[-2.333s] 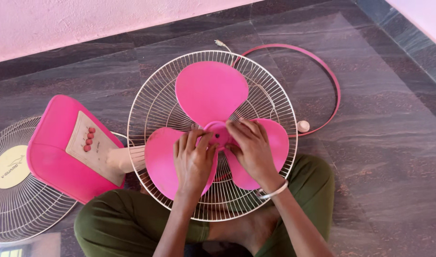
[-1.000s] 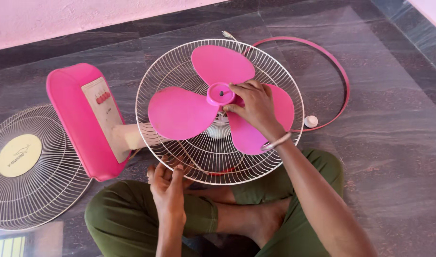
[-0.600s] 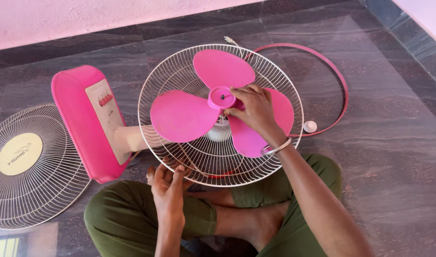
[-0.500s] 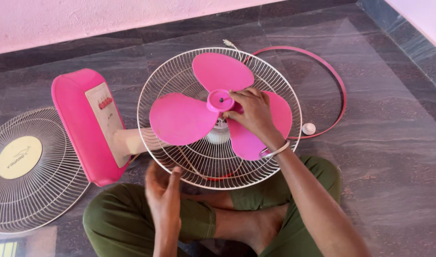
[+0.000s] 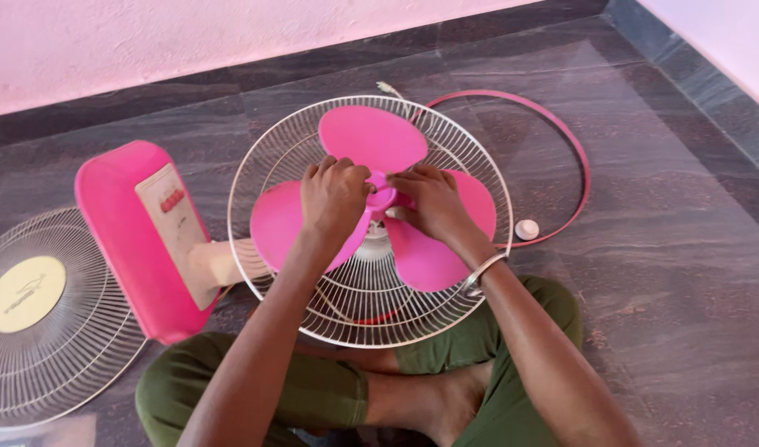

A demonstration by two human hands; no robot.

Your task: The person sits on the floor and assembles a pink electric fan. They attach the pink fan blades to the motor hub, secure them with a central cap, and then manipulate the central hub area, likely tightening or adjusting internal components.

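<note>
Bare floor lay open at the right and lower right of the frame. At centre the wire guard ringed the pink blades. The pink base and loose grille blocked the left; a pink ring lay upper right.

A dark, veined stone floor is seen, bounded at the top by a pale pink wall. On it, at the left, a loose round wire guard with a pale yellow centre disc is laid flat. Just beside it, the pink fan base is rested on its side. At the right, a thin pink ring is laid flat, with a small white knob just inside its lower rim.
</note>
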